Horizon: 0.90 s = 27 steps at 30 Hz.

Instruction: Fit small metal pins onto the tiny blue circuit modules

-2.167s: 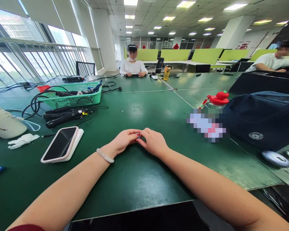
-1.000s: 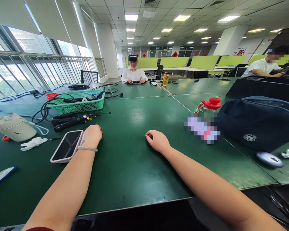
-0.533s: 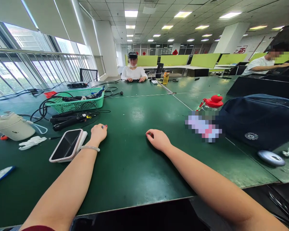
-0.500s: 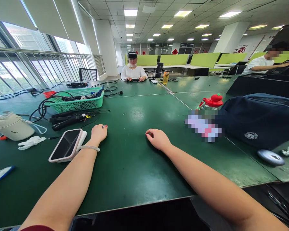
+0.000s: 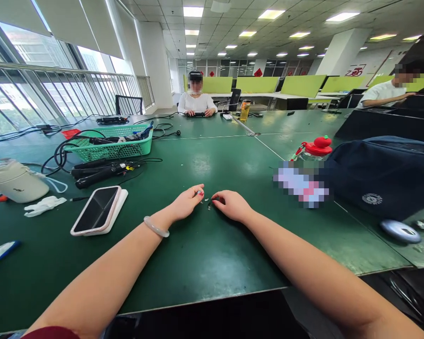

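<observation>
My left hand (image 5: 188, 202), with a pale bangle (image 5: 156, 227) on its wrist, is over the middle of the green table (image 5: 183, 263). Its thumb and fingers are pinched around something small and greyish that I cannot make out. Facing it, my right hand (image 5: 232, 205) rests on the tabletop with curled fingers. A tiny dark thing shows at its fingertips, too small to name. Between the two hands lie small whitish bits (image 5: 205, 200). A narrow gap separates the fingertips of both hands.
Left of my hands are a phone (image 5: 98, 210) on a white object, black cable-like gear (image 5: 99, 173), a green basket (image 5: 109, 149) and a cream bottle (image 5: 19, 181). To the right stand a red-lidded bottle (image 5: 316, 148) and a dark blue bag (image 5: 385, 174). A person (image 5: 197, 101) sits opposite.
My left hand has moved right, from beside the phone to close by my right hand. Small whitish bits now show on the table between them. The right hand has hardly moved.
</observation>
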Motion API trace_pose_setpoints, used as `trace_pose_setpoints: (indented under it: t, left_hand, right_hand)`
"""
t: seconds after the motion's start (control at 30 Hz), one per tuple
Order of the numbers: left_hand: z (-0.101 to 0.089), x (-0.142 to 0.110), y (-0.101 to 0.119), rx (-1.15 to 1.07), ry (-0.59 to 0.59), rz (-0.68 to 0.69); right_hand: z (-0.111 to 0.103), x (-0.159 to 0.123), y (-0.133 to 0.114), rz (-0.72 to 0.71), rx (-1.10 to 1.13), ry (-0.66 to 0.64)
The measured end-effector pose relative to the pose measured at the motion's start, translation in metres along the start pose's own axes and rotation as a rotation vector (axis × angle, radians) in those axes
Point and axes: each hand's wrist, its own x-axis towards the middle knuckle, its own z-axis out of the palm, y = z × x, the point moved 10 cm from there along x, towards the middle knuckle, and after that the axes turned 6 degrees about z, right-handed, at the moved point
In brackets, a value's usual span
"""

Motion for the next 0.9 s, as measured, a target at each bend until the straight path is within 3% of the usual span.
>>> trace_pose_setpoints:
  t: [0.1,0.17,0.27,0.4,0.53,0.77,0.9]
  left_hand:
    - [-0.015,0.001,-0.011,0.155,0.063,-0.038]
    - [-0.016,0.001,-0.025,0.219,0.023,-0.090]
    - [-0.003,0.001,-0.031,0.275,-0.081,-0.080]
    - [0.020,0.004,-0.023,0.434,-0.192,0.032]
    - [0.027,0.010,-0.018,0.539,-0.232,0.089]
    - [0.016,-0.001,0.003,0.244,-0.147,0.094]
    - [0.010,-0.004,-0.001,0.035,-0.041,0.011]
  right_hand:
    - [0.000,0.000,0.000,0.005,-0.027,0.012]
    - [0.000,0.001,0.002,0.016,-0.039,0.022]
    - [0.000,0.002,0.004,0.022,-0.045,0.026]
    - [0.003,0.002,0.003,0.012,-0.056,0.008]
    - [0.005,0.002,0.001,0.022,-0.070,0.003]
    - [0.005,0.002,0.002,-0.046,-0.015,-0.045]
    - [0.003,0.001,0.003,-0.060,0.072,-0.115]
